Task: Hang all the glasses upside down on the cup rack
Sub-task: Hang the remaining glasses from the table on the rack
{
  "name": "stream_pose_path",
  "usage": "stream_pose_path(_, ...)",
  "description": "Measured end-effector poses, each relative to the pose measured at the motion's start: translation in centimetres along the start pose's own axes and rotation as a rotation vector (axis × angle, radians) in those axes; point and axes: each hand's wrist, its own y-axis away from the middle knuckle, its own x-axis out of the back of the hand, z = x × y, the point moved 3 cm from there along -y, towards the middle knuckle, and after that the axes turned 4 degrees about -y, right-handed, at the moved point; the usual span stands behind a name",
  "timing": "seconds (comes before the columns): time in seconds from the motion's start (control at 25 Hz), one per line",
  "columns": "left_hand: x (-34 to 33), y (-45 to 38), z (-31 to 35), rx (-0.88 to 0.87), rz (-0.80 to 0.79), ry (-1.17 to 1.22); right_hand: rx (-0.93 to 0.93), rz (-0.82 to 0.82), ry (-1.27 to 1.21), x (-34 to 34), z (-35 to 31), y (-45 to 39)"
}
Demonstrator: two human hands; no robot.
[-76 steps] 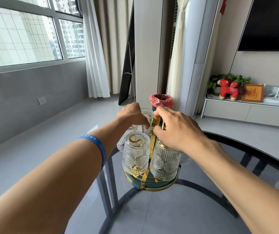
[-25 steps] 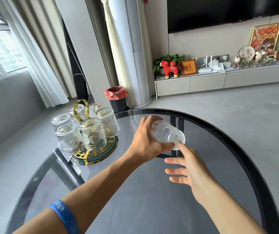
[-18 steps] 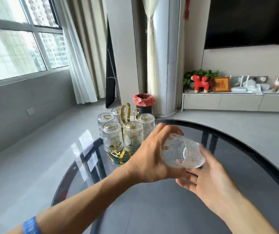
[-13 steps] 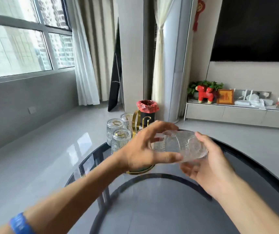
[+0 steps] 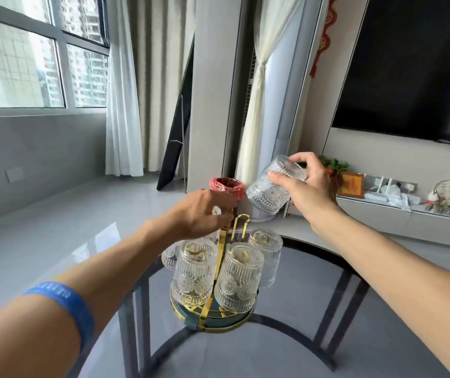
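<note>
A gold and teal cup rack stands on the glass table's far edge. Three ribbed glasses hang upside down on it: front left, front right and back right. Another glass shows partly behind my left wrist. My left hand is curled over the top of the rack's gold handle, fingertips closed on its left upright. My right hand grips one more ribbed glass by its base, tilted mouth-down in the air above and right of the rack.
The round dark glass table has a black frame beneath. Behind the rack on the floor stands a bin with a red liner. A low white cabinet with ornaments runs along the right wall under a TV.
The glass passed from my left hand into my right hand and rose above the rack. My left hand let go and moved onto the rack's handle.
</note>
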Motion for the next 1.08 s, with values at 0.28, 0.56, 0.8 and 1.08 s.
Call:
stream_pose_path(0.28,1.1,0.0,-1.5,-0.002,-0.047,0.081,-0.049,-0.148,0.281,-5.1,3.5,-0.6)
stream_pose_path(0.56,1.0,0.1,-1.6,-0.017,-0.045,0.123,-0.100,-0.411,0.585,-8.2,5.8,0.7)
stream_pose_path(0.8,0.8,0.1,-1.4,0.035,-0.010,0.141,-0.119,-0.448,0.747,-9.0,6.3,0.5)
stream_pose_path(1.08,0.4,2.0,-3.0,0.274,0.165,0.162,-0.020,-0.310,0.448,-6.2,5.7,3.0)
